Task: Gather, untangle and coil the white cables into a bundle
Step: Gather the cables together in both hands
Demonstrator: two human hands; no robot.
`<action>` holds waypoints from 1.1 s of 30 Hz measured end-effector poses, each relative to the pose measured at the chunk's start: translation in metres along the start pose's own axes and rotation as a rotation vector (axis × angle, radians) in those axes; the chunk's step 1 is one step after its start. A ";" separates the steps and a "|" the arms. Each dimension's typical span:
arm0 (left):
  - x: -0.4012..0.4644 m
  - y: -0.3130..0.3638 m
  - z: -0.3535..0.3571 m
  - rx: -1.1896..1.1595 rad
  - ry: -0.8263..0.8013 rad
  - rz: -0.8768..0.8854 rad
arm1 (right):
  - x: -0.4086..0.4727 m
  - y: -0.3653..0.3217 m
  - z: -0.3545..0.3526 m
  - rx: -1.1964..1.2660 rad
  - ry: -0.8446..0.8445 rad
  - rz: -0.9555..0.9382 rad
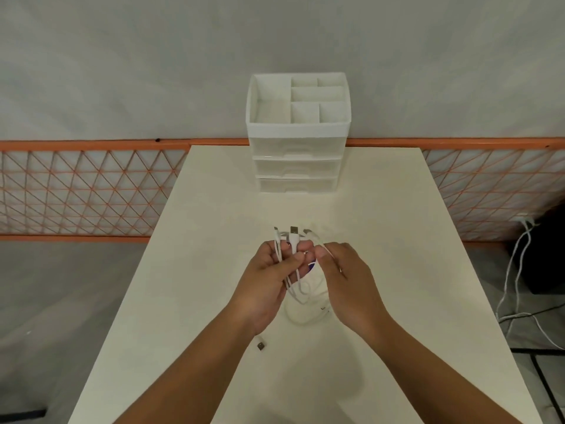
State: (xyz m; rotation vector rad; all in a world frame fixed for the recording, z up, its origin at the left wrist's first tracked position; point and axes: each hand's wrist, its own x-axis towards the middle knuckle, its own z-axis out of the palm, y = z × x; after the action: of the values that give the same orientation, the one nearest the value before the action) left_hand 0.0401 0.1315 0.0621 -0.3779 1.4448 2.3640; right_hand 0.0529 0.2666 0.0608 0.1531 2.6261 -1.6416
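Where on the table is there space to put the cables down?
Bare tabletop lies left of the left hand, and between the hands and the drawer organizer. It is crowded under the right hand, where white cables loop. A loose plug lies nearer.

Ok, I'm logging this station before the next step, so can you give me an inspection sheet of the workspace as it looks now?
Surface: cream rectangular table, mostly bare.
Job's things: thin white cables, plug ends fanned upward, loops hanging to the table.
Clutter: loose small plug end near the left wrist.
Hands: left hand grips the cable ends; right hand pinches one strand.
Cables: other white leads on the floor, right.
Surroundings: white plastic drawer organizer at the far edge; orange lattice fence; grey wall.
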 end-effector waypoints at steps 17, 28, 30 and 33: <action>-0.022 -0.030 -0.013 0.199 0.018 0.126 | -0.026 0.005 0.044 0.228 0.205 0.060; -0.018 -0.030 -0.015 0.191 -0.108 0.017 | -0.011 0.012 0.029 -0.068 0.133 -0.111; -0.015 -0.027 -0.018 0.201 -0.133 0.012 | -0.008 0.012 0.029 -0.121 0.045 -0.165; -0.011 -0.022 -0.017 0.120 -0.148 -0.025 | -0.006 0.010 0.030 -0.116 -0.087 -0.210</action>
State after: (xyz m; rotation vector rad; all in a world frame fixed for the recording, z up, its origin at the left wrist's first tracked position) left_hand 0.0600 0.1237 0.0408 -0.1844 1.4941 2.2212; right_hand 0.0591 0.2431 0.0394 -0.2001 2.7408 -1.5043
